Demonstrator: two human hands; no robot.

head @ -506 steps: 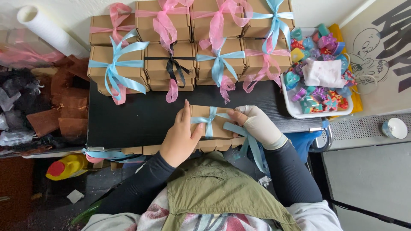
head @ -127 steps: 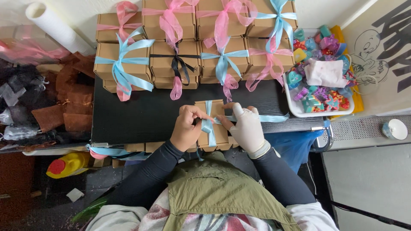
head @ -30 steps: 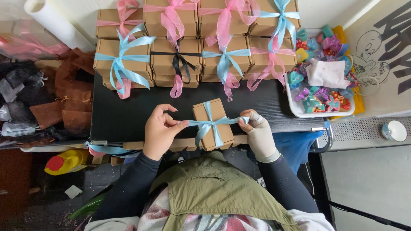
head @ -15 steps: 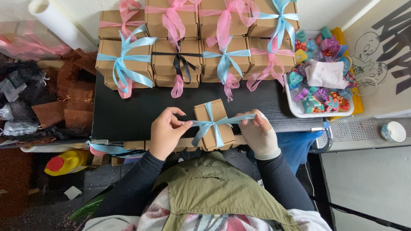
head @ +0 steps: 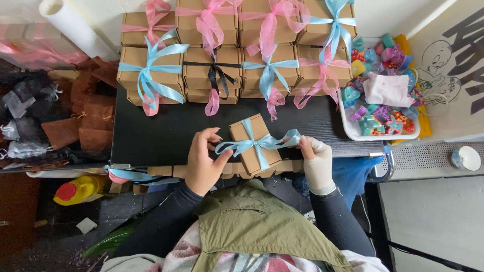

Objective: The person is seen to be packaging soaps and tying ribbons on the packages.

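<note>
On the black tabletop (head: 166, 133), head view, near its front edge:
Box: a small kraft cardboard gift box (head: 254, 143) sits turned at a slight angle, between the two hands.
Ribbon: a light blue ribbon (head: 257, 144) crosses the lid, knotted at its middle; its long axis runs left to right, one loop toward each hand.
Left hand: the bare left hand (head: 204, 161) lies just left of the box, fingers curled, thumb and forefinger pinched on the left loop.
Right hand: the gloved right hand (head: 316, 160) lies just right of the box, thumb and fingers closed on the right loop, wrist bent inward.
Nearness: both hands stand about equally close to the knot, on opposite sides.
Behind: stacked ribboned boxes (head: 237, 50) line the table's far edge.
Right side: a white tray (head: 353, 135) of small colourful pieces.
</note>
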